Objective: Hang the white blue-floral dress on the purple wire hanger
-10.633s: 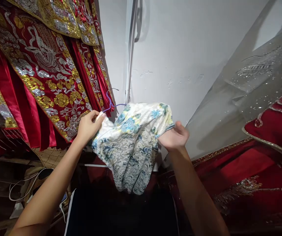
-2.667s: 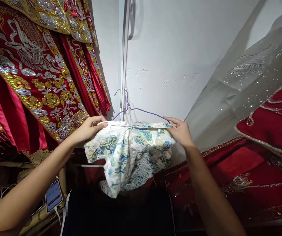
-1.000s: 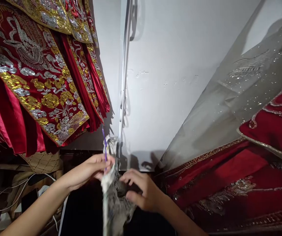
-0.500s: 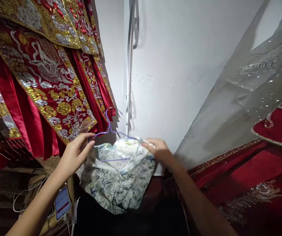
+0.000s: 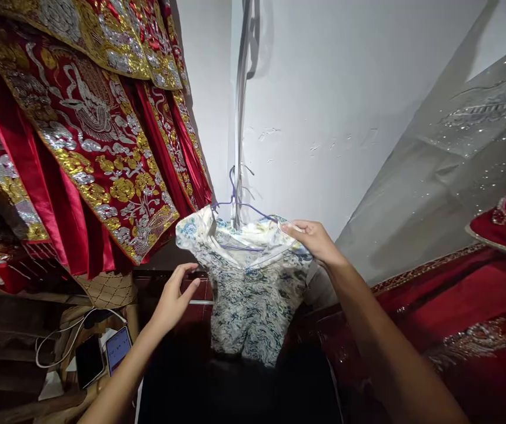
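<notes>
A white blouse with a blue-green floral pattern hangs on a purple hanger in front of me. The hanger's shoulders sit inside the neckline, and its hook points up beside the wall conduit. At the blouse's right shoulder, my right hand pinches the fabric and the hanger end. My left hand is off the garment, just left of its side, with thumb and fingers apart and nothing between them. The left short sleeve drapes over the hanger's left end.
Red costumes with gold and silver embroidery hang on the left. A pale conduit runs down the white wall. On the right are a sheer sparkly cover and red garments. Two phones and a white cable lie lower left.
My left hand has let go and dropped below the left shoulder. The hanger and blouse have moved right, and the blouse now hangs more spread out. My right hand keeps its hold.
</notes>
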The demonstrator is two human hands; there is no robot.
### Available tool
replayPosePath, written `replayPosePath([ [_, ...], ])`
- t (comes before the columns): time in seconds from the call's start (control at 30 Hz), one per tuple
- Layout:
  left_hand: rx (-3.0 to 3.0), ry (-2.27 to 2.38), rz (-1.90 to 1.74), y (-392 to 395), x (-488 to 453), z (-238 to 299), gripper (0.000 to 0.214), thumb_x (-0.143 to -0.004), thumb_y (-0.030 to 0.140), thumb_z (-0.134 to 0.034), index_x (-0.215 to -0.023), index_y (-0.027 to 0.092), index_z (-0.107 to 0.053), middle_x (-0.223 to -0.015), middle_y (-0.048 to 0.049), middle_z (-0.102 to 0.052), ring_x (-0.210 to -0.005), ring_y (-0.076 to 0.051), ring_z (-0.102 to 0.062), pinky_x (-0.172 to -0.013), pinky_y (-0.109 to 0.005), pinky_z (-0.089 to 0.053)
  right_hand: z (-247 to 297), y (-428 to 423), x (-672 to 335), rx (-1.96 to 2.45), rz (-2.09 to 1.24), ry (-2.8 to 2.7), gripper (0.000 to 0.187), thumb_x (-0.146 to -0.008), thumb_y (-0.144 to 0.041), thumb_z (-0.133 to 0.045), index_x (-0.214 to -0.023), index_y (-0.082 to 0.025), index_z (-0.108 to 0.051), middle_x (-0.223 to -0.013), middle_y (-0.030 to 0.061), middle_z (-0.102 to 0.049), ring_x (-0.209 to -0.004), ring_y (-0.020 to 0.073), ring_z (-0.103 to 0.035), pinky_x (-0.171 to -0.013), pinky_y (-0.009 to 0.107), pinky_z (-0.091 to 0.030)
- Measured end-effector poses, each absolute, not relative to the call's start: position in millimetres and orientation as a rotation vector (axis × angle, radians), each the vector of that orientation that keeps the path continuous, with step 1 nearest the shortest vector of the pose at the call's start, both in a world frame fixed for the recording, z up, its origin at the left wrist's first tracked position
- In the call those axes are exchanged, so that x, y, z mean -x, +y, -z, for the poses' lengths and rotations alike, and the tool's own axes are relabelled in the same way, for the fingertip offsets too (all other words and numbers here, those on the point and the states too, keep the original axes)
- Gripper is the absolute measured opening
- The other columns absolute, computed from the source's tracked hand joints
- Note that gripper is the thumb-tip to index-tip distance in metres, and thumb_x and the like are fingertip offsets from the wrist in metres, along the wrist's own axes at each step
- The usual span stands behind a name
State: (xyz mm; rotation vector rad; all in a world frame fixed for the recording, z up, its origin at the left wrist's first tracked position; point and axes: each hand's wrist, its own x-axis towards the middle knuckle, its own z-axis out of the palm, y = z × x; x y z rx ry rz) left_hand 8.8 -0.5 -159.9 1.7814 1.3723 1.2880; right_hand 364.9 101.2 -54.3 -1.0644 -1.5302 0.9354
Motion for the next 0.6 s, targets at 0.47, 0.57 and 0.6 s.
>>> replayPosePath([
  [0.47,-1.212,1.213,-1.546,87,-105,188,0.03,-0.084,0.04,-0.054,-0.065,0.021,-0.043,-0.064,0.0022,-0.044,-0.066,-0.015,-0.048,-0.068,-0.027,-0.041,92,87,-350,1.21,-0.417,-1.477,0.044,-0.087,-0.05,-0.061,-0.112,-0.018,-0.074,-0.113,0.0124,-0.069,-0.112,0.0307,-0.06,-0.098,0.044,-0.046],
  [0.57,-1.208,1.214,-1.538,61,-111,197,0.026,-0.084,0.038,-0.053,-0.066,0.021,-0.045,-0.064,0.0022,-0.043,-0.063,-0.015,-0.043,-0.063,-0.026,-0.037,121,67,-340,1.289,-0.125,-1.333,0.045,-0.087,-0.049,-0.059,-0.12,-0.021,-0.069,-0.131,0.0133,-0.059,-0.124,0.0314,-0.051,-0.107,0.048,-0.038],
  [0.6,-1.212,1.214,-1.528,50,-114,200,0.025,-0.084,0.038,-0.052,-0.067,0.02,-0.047,-0.065,0.0019,-0.045,-0.064,-0.015,-0.044,-0.062,-0.026,-0.037,136,56,-331,1.288,-0.173,-1.299,0.043,-0.088,-0.05,-0.058,-0.118,-0.021,-0.069,-0.129,0.0135,-0.059,-0.122,0.031,-0.052,-0.106,0.048,-0.04],
])
